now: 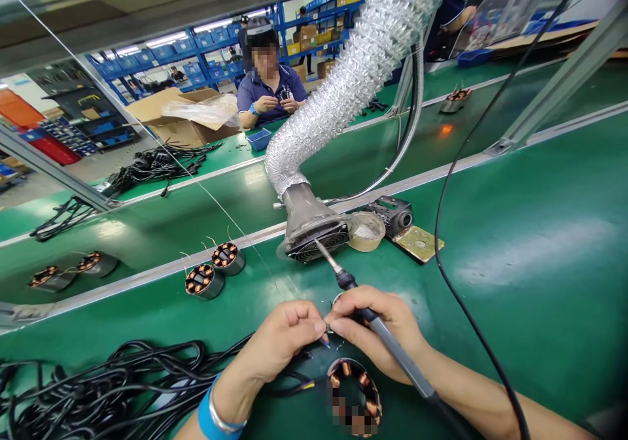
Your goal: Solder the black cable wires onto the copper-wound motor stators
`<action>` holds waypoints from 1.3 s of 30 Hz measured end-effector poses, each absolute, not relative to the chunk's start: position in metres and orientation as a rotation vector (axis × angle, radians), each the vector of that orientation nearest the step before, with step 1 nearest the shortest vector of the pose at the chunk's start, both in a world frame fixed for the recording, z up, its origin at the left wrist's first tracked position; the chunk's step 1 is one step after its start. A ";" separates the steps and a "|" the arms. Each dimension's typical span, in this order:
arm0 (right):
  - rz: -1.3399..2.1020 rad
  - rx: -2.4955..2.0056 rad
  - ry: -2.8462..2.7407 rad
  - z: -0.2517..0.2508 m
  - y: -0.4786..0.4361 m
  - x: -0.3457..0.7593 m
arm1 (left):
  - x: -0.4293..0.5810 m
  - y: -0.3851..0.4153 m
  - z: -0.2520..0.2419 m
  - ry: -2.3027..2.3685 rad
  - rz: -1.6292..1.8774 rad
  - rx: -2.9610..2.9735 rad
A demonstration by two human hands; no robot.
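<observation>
My right hand (387, 329) is closed around a soldering iron (400, 352), whose metal tip points up and away toward the fume hood. Its thumb and forefinger also pinch together close to my left hand (287, 332). The left fingertips are closed on a thin wire; a bit of blue shows below them, and most of the wire is hidden. Just below the hands lies a motor stator (375, 404) with copper windings. Beside it are the ends of a black cable (289, 391) with small coloured wires.
A tangle of black cables (112, 394) covers the left front. Two stators (210, 286) stand farther back. A fume hood (314, 221) on a silver duct, a round tub (367, 232) and a soldering iron stand (395, 216) sit ahead. A co-worker (269, 90) sits across the conveyor.
</observation>
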State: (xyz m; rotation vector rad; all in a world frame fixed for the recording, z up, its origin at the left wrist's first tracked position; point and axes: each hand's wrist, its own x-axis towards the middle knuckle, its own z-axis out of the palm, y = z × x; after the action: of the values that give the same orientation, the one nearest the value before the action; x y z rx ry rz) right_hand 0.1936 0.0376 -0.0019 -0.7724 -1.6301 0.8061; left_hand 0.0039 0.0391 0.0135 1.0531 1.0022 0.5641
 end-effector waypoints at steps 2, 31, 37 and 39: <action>0.700 -0.745 -1.668 -0.005 0.037 0.192 | 0.004 0.039 0.013 1.007 0.571 1.058; 0.183 -0.546 -1.959 -0.018 0.057 0.237 | 0.007 0.052 -0.004 1.249 0.815 1.064; -0.035 -0.441 -2.129 -0.010 0.072 0.215 | 0.007 0.036 -0.010 1.210 0.845 1.093; -0.051 -0.407 -2.158 -0.005 0.080 0.208 | 0.006 0.031 -0.010 1.202 0.899 1.077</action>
State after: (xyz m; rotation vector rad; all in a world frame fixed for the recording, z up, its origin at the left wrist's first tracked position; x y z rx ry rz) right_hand 0.2081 0.0803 -0.0053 -0.4066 -2.1583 -0.0513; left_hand 0.0057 0.0314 -0.0104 1.0773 1.2024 0.8990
